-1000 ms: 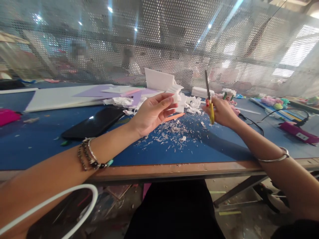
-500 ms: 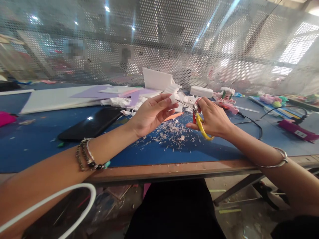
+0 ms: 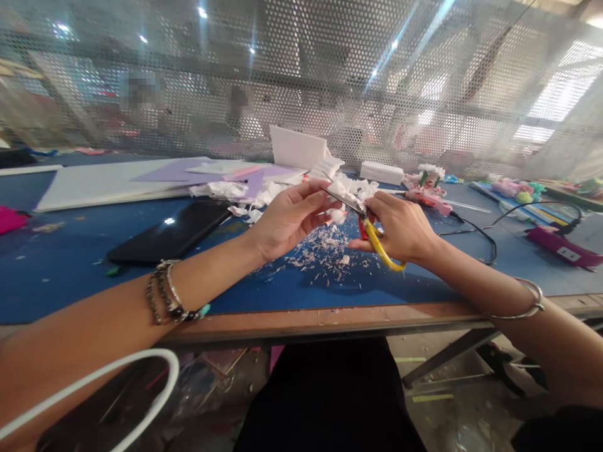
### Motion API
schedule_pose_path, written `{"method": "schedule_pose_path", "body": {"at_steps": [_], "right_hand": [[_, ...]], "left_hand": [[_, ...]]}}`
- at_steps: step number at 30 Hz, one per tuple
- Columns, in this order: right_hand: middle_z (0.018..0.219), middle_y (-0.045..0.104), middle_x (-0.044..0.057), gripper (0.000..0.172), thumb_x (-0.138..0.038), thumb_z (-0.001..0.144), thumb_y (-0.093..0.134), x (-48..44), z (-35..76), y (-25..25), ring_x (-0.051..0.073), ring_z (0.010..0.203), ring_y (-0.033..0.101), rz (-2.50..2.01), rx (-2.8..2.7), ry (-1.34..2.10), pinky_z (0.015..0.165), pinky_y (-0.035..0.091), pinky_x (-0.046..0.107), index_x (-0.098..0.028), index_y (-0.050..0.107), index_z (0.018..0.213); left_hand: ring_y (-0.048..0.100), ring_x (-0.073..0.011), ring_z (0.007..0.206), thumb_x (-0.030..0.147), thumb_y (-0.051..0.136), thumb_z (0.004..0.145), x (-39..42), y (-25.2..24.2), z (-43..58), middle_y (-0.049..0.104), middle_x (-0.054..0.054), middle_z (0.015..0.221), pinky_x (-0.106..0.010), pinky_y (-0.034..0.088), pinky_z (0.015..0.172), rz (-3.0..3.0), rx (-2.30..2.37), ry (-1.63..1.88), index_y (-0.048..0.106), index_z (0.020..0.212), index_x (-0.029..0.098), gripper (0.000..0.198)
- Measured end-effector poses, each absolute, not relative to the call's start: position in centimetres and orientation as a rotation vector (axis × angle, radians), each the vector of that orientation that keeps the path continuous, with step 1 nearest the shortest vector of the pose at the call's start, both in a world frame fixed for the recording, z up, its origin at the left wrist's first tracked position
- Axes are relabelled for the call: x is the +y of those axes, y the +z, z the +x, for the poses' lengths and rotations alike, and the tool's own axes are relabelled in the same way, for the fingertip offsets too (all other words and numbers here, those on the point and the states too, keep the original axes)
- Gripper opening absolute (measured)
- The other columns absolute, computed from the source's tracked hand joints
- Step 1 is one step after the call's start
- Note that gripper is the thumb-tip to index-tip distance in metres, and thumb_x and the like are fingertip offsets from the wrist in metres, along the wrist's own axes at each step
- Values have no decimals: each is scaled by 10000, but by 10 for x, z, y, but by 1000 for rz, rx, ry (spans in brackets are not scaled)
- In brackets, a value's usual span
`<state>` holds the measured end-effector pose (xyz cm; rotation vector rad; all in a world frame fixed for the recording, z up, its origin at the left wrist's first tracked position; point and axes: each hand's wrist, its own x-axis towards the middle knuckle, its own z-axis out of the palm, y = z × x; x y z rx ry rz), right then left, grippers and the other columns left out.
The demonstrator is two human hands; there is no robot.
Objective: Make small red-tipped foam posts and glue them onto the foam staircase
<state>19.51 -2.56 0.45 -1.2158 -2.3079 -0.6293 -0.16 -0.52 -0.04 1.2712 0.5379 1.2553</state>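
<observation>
My left hand (image 3: 293,216) is raised over the table, its thumb and fingertips closed on a small white piece (image 3: 335,188) that looks like foam. Yellow-and-red-handled scissors (image 3: 382,247) sit in my right hand (image 3: 403,227), with fingers and thumb at the loops. Their metal blades point left and lie against the white piece beside my left fingertips. Whether the blades are fully closed is hard to make out. Below both hands, fine pale shavings (image 3: 325,254) are scattered over the blue tabletop (image 3: 264,292).
A black phone (image 3: 172,233) lies left of my hands. Behind are white sheets (image 3: 89,183), a purple sheet (image 3: 162,170) and crumpled white scraps (image 3: 219,189). To the right are a pink glue gun (image 3: 434,203), its black cable and a purple power strip (image 3: 565,249). A perforated screen (image 3: 325,75) stands behind.
The scissors and my right hand have shifted slightly left and down, bringing the blades across the white piece at my left fingertips. My left hand has turned a little.
</observation>
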Motion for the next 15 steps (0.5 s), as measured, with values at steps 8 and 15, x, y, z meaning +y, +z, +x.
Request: {"method": "schedule_pose_path", "body": {"at_steps": [8,15], "right_hand": [[704,596,59,657,-754,726,330,-27,193,7,145,585,504,-1352,-2317,-686,494,163,260,-153,596,749],[680,628,65,599,-649,823,293,-28,189,7,133,555,516,-1505,-2356,-715,492,142,253,-153,609,709]], "left_hand": [[632,-60,696,120,618,757,0,-4,-3,657,25,746,-120,496,629,1265,453,1232,642,797,156,59],[642,-93,700,118,617,772,2,-7,-1,648,4,726,-224,520,758,1199,499,1262,621,745,133,31]]}}
